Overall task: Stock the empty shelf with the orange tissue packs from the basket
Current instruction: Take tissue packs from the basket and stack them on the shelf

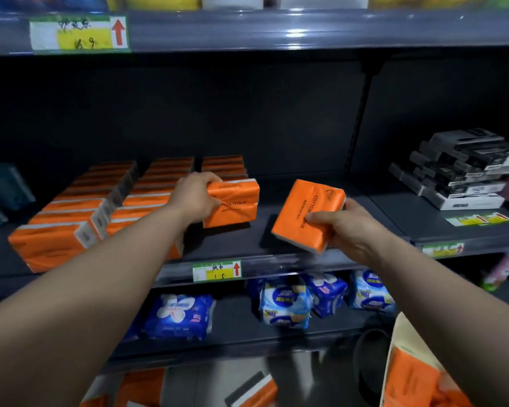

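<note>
The person's left hand [193, 198] is gripping an orange tissue pack [235, 204] from its left end, fingers curling over the top, and the pack is standing on its long edge on the dark shelf [321, 183], just in front of the third of the rows of orange packs [71, 215] filling the shelf's left part. The right hand [344, 227] is holding a second orange pack [303, 212], thumb lying across its printed face, tilted above the shelf's front edge and well apart from the first. A price label [217, 271] is hanging on the shelf lip between the arms. Blue packs [178, 315] are lying on the shelf below, and black boxes [462, 168] are sitting stacked to the right.
</note>
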A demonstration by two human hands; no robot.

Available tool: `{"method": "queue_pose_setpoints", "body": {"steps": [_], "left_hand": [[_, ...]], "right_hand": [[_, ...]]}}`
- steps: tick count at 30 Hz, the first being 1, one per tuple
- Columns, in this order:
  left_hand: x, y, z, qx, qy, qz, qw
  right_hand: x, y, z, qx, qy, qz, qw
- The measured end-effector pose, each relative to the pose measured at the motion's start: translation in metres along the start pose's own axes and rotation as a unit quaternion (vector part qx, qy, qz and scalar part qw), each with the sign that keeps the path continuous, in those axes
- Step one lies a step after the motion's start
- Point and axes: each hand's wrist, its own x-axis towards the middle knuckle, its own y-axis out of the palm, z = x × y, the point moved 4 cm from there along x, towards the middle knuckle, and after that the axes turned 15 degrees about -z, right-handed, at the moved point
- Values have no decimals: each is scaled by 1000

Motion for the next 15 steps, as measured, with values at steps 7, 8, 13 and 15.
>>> {"method": "queue_pose_setpoints", "body": {"steps": [7,8,13,15], "left_hand": [[35,32,22,62,14,7,998],[38,35,24,75,21,6,997],[47,42,31,108,39,-3,993],[46,44,32,114,36,2,993]], "right_hand": [[33,17,10,-54,-57,-15,997],[37,19,10,-64,-61,-18,996],[47,28,11,-129,-106,-41,985],[48,33,11,-152,-124,-49,979]]}}
